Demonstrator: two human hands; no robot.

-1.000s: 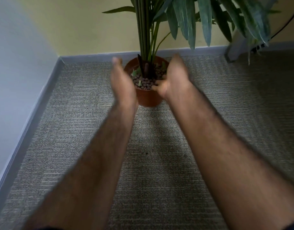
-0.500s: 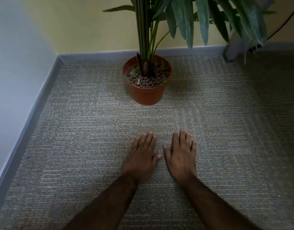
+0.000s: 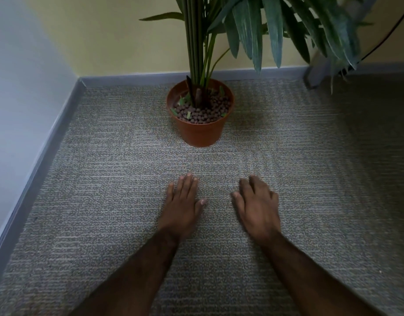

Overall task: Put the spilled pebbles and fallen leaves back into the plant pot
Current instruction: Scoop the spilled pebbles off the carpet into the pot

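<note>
A terracotta plant pot [image 3: 199,133] stands on the grey carpet near the back wall. Brown pebbles [image 3: 205,110] fill it, with small green leaf pieces [image 3: 188,114] lying among them around the green stems [image 3: 195,42]. My left hand [image 3: 183,207] lies flat on the carpet, palm down, fingers straight, about a pot's height in front of the pot. My right hand [image 3: 258,208] is palm down beside it, fingers spread and slightly blurred. Neither hand holds anything. I see no pebbles or leaves on the carpet.
The carpet [image 3: 105,179] meets a grey skirting board [image 3: 48,137] along the left wall and the back wall. Long leaves [image 3: 276,30] hang over the pot's right side. A dark cable [image 3: 388,35] and a grey furniture leg [image 3: 317,69] are at the back right.
Both hands came down from beside the pot's rim to the carpet in front of it. Since half a second ago they have slid apart, the right hand moving right.
</note>
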